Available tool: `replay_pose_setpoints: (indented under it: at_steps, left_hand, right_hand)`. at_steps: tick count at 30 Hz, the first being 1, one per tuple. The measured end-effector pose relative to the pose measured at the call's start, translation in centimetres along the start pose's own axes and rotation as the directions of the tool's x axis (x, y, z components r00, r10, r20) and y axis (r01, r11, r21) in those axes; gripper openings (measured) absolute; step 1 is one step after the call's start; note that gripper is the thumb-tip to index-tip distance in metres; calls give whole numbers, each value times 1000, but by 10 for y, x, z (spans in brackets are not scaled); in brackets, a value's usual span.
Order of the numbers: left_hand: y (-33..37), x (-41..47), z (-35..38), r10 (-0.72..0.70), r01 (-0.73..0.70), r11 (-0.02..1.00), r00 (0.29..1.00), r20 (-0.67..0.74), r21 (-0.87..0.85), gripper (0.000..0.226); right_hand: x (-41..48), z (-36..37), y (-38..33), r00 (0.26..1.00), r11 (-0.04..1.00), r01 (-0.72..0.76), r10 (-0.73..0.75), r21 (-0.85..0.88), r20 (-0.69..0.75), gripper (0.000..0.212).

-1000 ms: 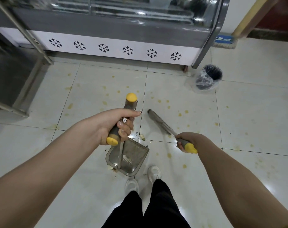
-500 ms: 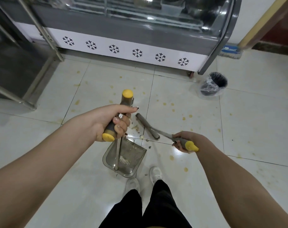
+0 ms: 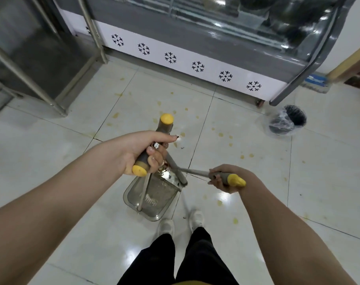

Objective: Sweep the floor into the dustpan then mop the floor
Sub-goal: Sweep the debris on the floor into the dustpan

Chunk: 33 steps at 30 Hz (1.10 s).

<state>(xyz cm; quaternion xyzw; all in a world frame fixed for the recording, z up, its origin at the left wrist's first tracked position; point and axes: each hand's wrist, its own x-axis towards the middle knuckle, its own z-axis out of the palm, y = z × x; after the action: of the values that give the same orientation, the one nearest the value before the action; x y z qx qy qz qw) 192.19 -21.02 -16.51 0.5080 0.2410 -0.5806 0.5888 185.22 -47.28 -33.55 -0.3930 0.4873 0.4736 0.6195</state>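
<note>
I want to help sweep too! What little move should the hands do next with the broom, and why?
Probably the right hand should pull the broom a bit further, so its head pushes into the dustpan that the left hand holds by its handle. The head sits right at the pan's open lip, with crumbs there.

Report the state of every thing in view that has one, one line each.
floor: spotted with yellow stains.
dustpan: resting on the floor, debris at its mouth.
broom: head down at the dustpan's mouth.
left hand: grips the dustpan's handle.
right hand: grips the broom's handle.
trash bin: upright, open, lined with a clear bag.
</note>
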Motion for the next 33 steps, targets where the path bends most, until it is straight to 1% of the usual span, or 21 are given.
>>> replay_pose_setpoints:
  at_steps: [2, 4, 8, 10, 12, 17, 23, 25, 28, 33]
  left_hand:
    - [1, -4, -8, 4, -4, 999, 1000, 1, -39, 29]
    - [1, -7, -16, 6, -6, 997, 1000, -3, -81, 28]
    - [-2, -10, -32, 17, -21, 991, 1000, -24, -136, 30]
    - [-2, -9, -37, 21, -25, 989, 999, -33, -148, 31]
    - [-2, -7, -40, 18, -23, 987, 999, -39, -156, 31]
    - [0, 0, -46, 19, -28, 989, 998, -65, -148, 30]
    - [3, -12, -51, 5, -13, 987, 999, -53, -158, 26]
    - [3, -18, -54, 11, -20, 985, 999, -54, -172, 28]
    - [-1, -25, -58, 25, -33, 979, 999, -41, -200, 28]
    - [-9, -26, -67, 38, -44, 978, 999, -33, -204, 30]
  right_hand:
    - [-7, -9, -19, 1000, 999, 4, -5, -48, -23, 30]
    - [-5, -12, -33, 997, 991, 9, -19, -133, -78, 29]
    - [23, -4, -49, 976, 964, 67, -118, -258, -185, 23]
    - [41, 3, -51, 959, 950, 106, -176, -293, -222, 18]
    - [57, 8, -48, 947, 943, 110, -195, -313, -254, 16]
    - [63, 26, -41, 974, 926, -10, -76, -377, -212, 17]
    - [0, 16, -95, 992, 891, -81, 27, -447, -125, 28]
    - [-6, 21, -107, 988, 860, -92, 16, -502, -154, 28]
    - [12, 41, -110, 983, 827, -73, -34, -557, -178, 28]
    - [66, 70, -76, 964, 857, 11, -146, -515, -222, 19]
